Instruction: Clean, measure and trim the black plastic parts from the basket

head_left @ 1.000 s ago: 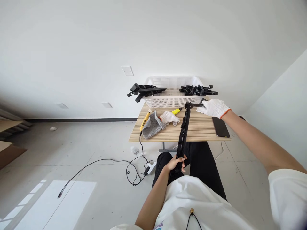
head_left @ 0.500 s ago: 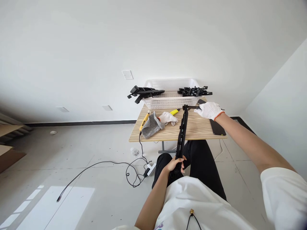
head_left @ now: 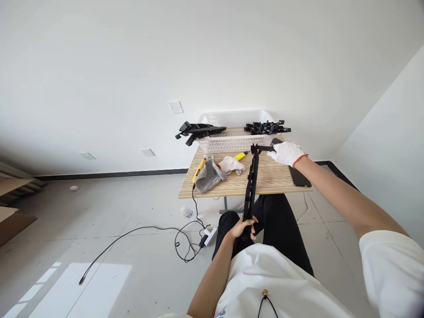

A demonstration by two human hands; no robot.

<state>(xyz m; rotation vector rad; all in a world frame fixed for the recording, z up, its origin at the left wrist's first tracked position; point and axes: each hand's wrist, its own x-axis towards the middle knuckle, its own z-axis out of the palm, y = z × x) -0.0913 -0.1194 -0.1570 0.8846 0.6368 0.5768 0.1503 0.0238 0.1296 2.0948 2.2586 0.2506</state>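
Observation:
A long black plastic part (head_left: pixel 251 183) slants up from my lap to over the table's front half. My bare left hand (head_left: pixel 243 227) is wrapped around its lower portion. My right hand (head_left: pixel 287 153), in a white knit glove with an orange cuff, is closed on a thin dark bar (head_left: pixel 265 148) that meets the part's top end. Whether this bar is a separate tool or a side arm of the part, I cannot tell. A dark phone (head_left: pixel 300 176) lies on the table below my right hand.
A white basket (head_left: pixel 220 145) with black plastic parts at both ends stands at the table's back. On the tabletop (head_left: pixel 225 190) lie a yellow corded tool (head_left: pixel 198 171), a grey cloth (head_left: pixel 209 176), a white glove (head_left: pixel 232 164) and a yellow-handled tool (head_left: pixel 240 156). Cables and a power strip (head_left: pixel 210 236) are on the floor.
Both hands keep their hold, and the part has barely moved. The whole view has shifted very slightly.

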